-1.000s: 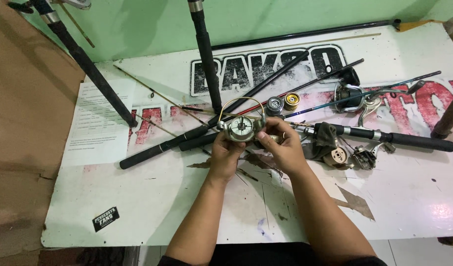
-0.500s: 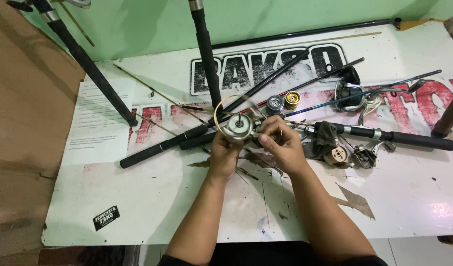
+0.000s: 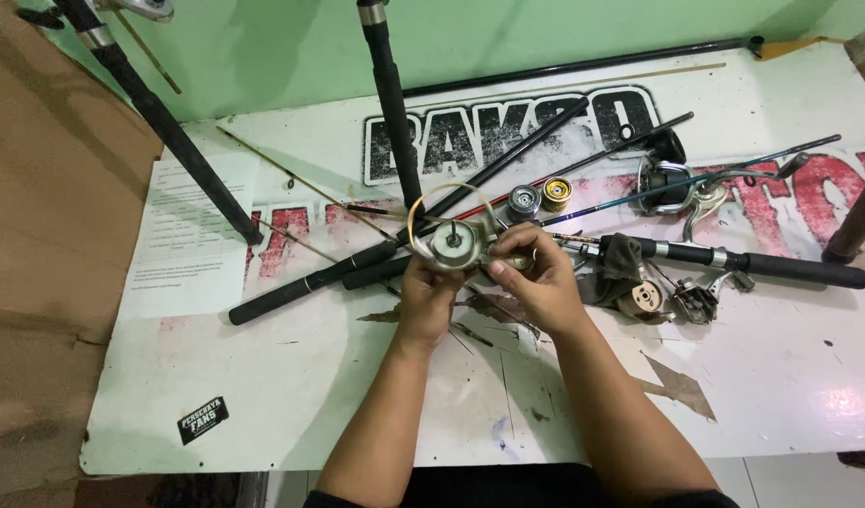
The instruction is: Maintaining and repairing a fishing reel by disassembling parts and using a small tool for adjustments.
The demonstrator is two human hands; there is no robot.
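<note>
Fishing rods [image 3: 404, 254] crisscross the bench, two loose spools [image 3: 539, 197] and another spinning reel [image 3: 672, 183] lying just behind the hands. White printed board [image 3: 291, 376] as the tabletop, green wall [image 3: 507, 33] behind. Both forearms in from below: left hand [image 3: 425, 299] cups a spinning reel [image 3: 454, 240] above the board, right hand [image 3: 538, 279] pinching its side.

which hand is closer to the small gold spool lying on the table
Right. The right hand grips the reel just below the gold spool; the left hand sits further left of it.
</note>
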